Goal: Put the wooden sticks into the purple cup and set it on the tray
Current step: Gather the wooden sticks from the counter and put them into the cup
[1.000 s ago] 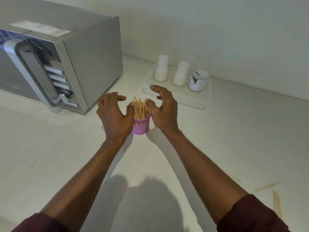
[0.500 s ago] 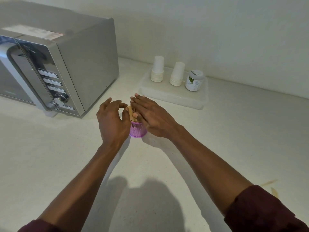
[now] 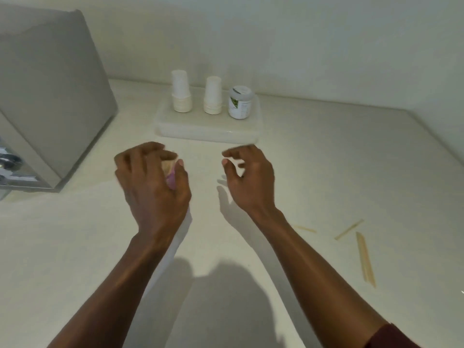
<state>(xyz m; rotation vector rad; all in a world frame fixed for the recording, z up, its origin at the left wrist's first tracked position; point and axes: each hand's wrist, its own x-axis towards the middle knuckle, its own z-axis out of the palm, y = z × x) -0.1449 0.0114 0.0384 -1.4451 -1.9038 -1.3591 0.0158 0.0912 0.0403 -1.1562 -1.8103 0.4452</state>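
My left hand (image 3: 153, 182) is wrapped around the purple cup (image 3: 171, 181), which shows only as a pink sliver between thumb and fingers. Wooden stick tops (image 3: 167, 165) poke out above it. My right hand (image 3: 247, 177) hovers to the right of the cup with curled, spread fingers and holds nothing. The white tray (image 3: 208, 133) lies beyond both hands near the wall. A few loose wooden sticks (image 3: 365, 258) lie on the counter at the right.
A silver microwave (image 3: 47, 106) stands at the left. On the tray stand two stacks of white paper cups (image 3: 181, 92) and a white jar (image 3: 240, 102) along its back. The white counter (image 3: 339, 159) meets the wall behind.
My right hand has left the cup and drawn off to the right. My left hand has closed around the cup. The view has shifted to the right.
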